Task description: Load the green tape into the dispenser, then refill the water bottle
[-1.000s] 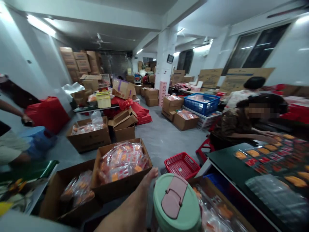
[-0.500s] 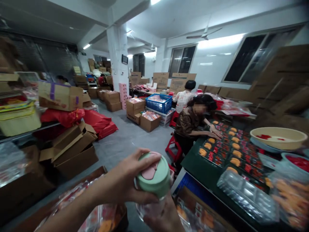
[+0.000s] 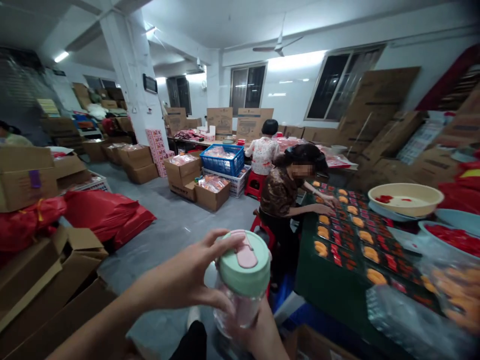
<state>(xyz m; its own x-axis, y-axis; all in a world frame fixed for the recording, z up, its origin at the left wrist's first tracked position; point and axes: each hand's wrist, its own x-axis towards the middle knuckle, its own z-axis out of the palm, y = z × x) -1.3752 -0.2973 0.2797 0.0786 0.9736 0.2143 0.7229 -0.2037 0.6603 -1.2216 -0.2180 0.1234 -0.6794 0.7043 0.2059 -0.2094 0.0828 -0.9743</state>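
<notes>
A clear drinking cup (image 3: 240,312) with a pale green lid (image 3: 243,282) is held upright in front of me. A pink flip tab (image 3: 247,256) crosses the top of the lid. My left hand (image 3: 198,270) reaches around the lid from the left, index finger on top near the tab and thumb against the side below the rim. Around the lower part of the cup, my right hand (image 3: 260,332) is closed, its fingers partly hidden by the cup.
To the right, a green table (image 3: 311,275) bears rows of filled trays and clear plastic packaging (image 3: 405,315). A co-worker (image 3: 281,192) sits at its left edge. Red sacks (image 3: 108,215) and cardboard boxes (image 3: 52,285) stand on the left, with a blue crate (image 3: 223,160) further back.
My view has swung to the right. The lid's pink tab has turned from the left side toward the lower right. My left fingers have shifted on the lid; my right hand still holds the cup.
</notes>
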